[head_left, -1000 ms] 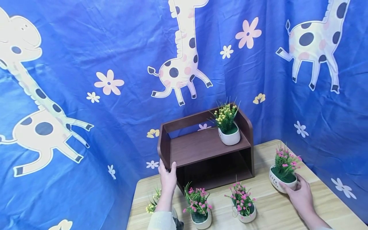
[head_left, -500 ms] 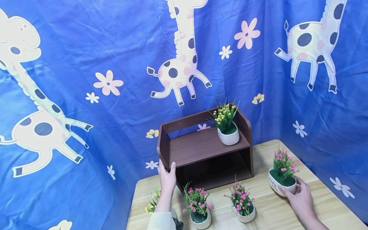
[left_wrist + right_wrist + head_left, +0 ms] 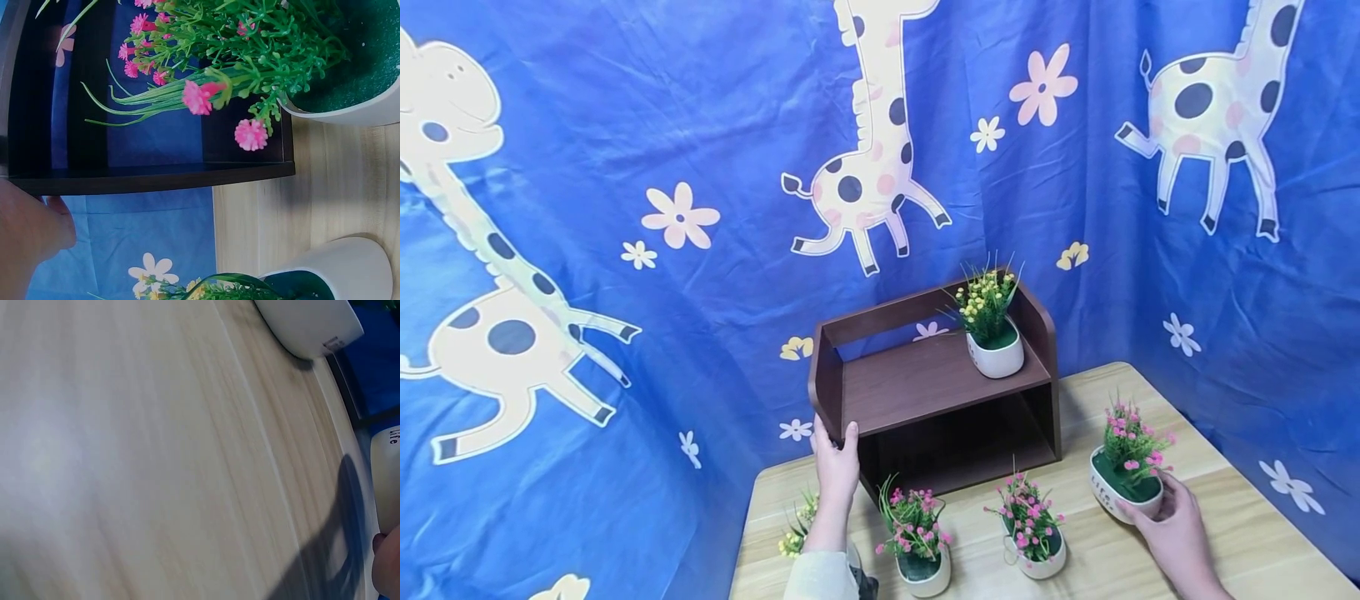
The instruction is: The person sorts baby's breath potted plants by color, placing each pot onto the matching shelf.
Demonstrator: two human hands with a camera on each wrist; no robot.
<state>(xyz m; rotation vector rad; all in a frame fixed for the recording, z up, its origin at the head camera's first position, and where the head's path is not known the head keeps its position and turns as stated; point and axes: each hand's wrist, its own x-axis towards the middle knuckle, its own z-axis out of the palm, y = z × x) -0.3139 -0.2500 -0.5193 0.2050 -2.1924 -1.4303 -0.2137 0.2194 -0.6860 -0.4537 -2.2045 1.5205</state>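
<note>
My left hand grips the left side panel of a dark brown two-tier shelf, thumb on its front edge. The left wrist view shows that hand at the panel's edge. At the right, my right hand holds a white pot of pink artificial flowers by its side, thumb in front. Lettering shows on this pot in the right wrist view, and the hand's shadow falls on the table. A white pot with yellow flowers stands at the right of the shelf's top tier.
Two more pots of pink flowers, one left and one right, stand on the wooden table before the shelf. A yellow-flowered plant is partly hidden behind my left forearm. A blue giraffe-print curtain surrounds the table.
My right hand has carried the pink-flowered pot slightly left and nearer to me. The left hand stays on the shelf's side panel, and the other pots stay put.
</note>
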